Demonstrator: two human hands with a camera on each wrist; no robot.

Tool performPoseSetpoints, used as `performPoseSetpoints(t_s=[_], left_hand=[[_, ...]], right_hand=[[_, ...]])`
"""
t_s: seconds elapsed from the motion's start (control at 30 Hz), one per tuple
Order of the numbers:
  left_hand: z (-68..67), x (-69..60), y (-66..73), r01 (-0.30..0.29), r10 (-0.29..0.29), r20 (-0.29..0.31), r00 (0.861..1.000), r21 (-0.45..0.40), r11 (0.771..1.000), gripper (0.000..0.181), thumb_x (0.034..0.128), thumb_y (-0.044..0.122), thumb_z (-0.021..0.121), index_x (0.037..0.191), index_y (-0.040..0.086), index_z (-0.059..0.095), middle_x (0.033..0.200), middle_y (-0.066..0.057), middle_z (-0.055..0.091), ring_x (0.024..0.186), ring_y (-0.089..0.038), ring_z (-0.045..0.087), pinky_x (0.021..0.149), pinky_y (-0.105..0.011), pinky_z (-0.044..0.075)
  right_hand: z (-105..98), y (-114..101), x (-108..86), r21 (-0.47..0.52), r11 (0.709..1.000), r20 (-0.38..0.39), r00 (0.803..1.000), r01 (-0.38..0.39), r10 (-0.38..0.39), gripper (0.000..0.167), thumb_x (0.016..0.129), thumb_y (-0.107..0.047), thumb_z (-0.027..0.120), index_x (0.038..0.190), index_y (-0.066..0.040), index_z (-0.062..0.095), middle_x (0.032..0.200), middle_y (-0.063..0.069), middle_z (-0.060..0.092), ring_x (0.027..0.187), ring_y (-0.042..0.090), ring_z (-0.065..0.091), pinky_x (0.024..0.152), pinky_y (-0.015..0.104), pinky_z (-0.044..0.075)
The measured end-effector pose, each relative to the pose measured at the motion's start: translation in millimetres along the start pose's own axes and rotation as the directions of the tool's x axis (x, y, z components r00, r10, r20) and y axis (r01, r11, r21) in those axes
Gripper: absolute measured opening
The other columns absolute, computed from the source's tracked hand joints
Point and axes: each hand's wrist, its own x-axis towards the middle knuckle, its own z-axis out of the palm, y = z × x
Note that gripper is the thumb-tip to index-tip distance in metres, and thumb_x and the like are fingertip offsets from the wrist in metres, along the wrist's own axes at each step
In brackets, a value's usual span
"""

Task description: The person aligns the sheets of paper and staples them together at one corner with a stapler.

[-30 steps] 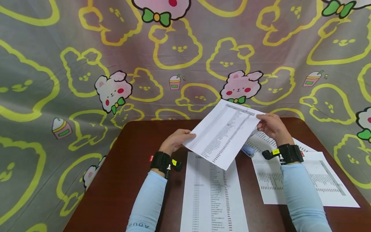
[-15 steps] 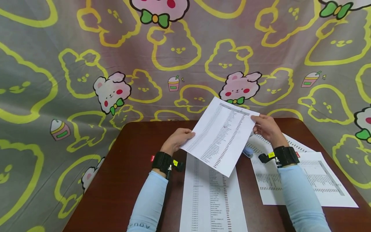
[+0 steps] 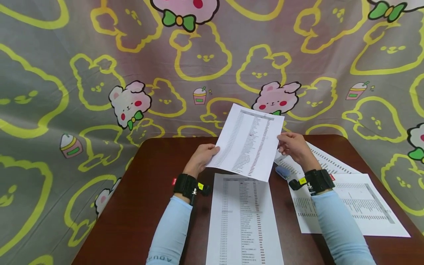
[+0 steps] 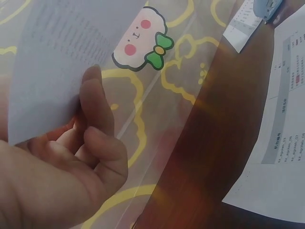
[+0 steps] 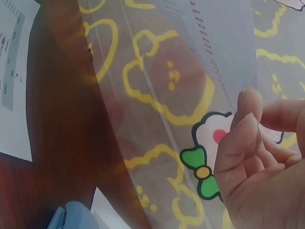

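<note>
A printed white sheet is held up above the table, tilted. My left hand pinches its lower left edge between thumb and fingers; the left wrist view shows the sheet between the fingers of that hand. At the sheet's right edge, my right hand pinches it with thumb and fingertips, as the right wrist view shows with the hand at the paper's edge. Below the held sheet, another printed sheet lies flat on the table.
Two more printed sheets overlap at the right, one nearer and one behind. A blue stapler lies beside them, left of my right wrist. The brown table ends at a patterned curtain.
The held sheet has moved left and turned more upright, its bottom corner lifting. My right hand has moved left with it, while my left hand has shifted only slightly.
</note>
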Motion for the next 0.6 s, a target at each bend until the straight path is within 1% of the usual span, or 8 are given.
performPoseSetpoints(t_s=[0.13, 0.2, 0.27, 0.37, 0.5, 0.6], left_hand=[[-0.5, -1.4, -1.1, -0.018, 0.017, -0.018, 1.0, -0.018, 1.0, 0.03, 0.0991, 0.029, 0.058, 0.116, 0.006, 0.065, 0.101, -0.011, 0.069, 0.075, -0.018, 0.067, 0.061, -0.027, 0.054], [-0.2, -2.1, -2.3, -0.028, 0.028, -0.015, 1.0, -0.024, 0.999, 0.03, 0.0993, 0.029, 0.057, 0.116, 0.006, 0.065, 0.1, -0.011, 0.069, 0.075, -0.017, 0.067, 0.061, -0.027, 0.054], [-0.2, -2.8, -3.2, -0.034, 0.035, 0.005, 0.999, -0.038, 0.999, 0.029, 0.0996, 0.028, 0.057, 0.116, 0.005, 0.066, 0.099, -0.01, 0.068, 0.075, -0.017, 0.067, 0.062, -0.028, 0.054], [-1.0, -3.2, -4.4, -0.03, 0.033, 0.054, 0.998, -0.065, 0.997, 0.029, 0.0998, 0.027, 0.057, 0.114, 0.004, 0.066, 0.097, -0.009, 0.068, 0.075, -0.017, 0.067, 0.062, -0.028, 0.054], [-5.3, -2.9, -3.8, -0.021, 0.031, 0.115, 0.993, -0.091, 0.996, 0.03, 0.1001, 0.027, 0.056, 0.113, 0.003, 0.067, 0.097, -0.009, 0.069, 0.075, -0.017, 0.068, 0.063, -0.029, 0.055], [-11.3, -0.9, -1.1, -0.021, 0.033, 0.137, 0.99, -0.087, 0.996, 0.031, 0.1003, 0.028, 0.056, 0.114, 0.003, 0.068, 0.097, -0.009, 0.07, 0.076, -0.018, 0.069, 0.064, -0.03, 0.055]], right_hand=[[5, -1, 3.3, -0.015, 1.0, -0.026, 1.0, 0.009, -0.01, 0.031, 0.098, -0.027, 0.058, 0.118, -0.003, 0.057, 0.073, -0.001, 0.06, 0.055, 0.009, 0.057, 0.052, 0.021, 0.048], [8, 0, 4.6, -0.027, 0.999, -0.046, 0.999, 0.017, -0.018, 0.03, 0.098, -0.025, 0.057, 0.117, -0.002, 0.057, 0.073, -0.001, 0.059, 0.055, 0.009, 0.057, 0.052, 0.021, 0.048], [9, 0, 5.3, -0.036, 0.999, -0.057, 0.998, 0.017, -0.019, 0.03, 0.098, -0.024, 0.056, 0.117, 0.0, 0.057, 0.073, -0.001, 0.059, 0.056, 0.009, 0.057, 0.053, 0.022, 0.048], [8, 1, 5.4, -0.024, 1.0, -0.062, 0.998, 0.014, -0.016, 0.028, 0.099, -0.022, 0.056, 0.116, 0.0, 0.057, 0.073, -0.001, 0.059, 0.057, 0.01, 0.058, 0.053, 0.022, 0.049], [7, 0, 4.4, -0.015, 1.0, -0.044, 0.999, 0.006, -0.007, 0.025, 0.098, -0.023, 0.057, 0.113, -0.003, 0.059, 0.072, -0.001, 0.061, 0.057, 0.01, 0.058, 0.053, 0.022, 0.049], [9, 0, 3.6, -0.015, 1.0, -0.011, 1.0, 0.01, -0.01, 0.025, 0.098, -0.024, 0.059, 0.114, -0.004, 0.059, 0.073, -0.001, 0.063, 0.057, 0.01, 0.059, 0.054, 0.021, 0.049]])
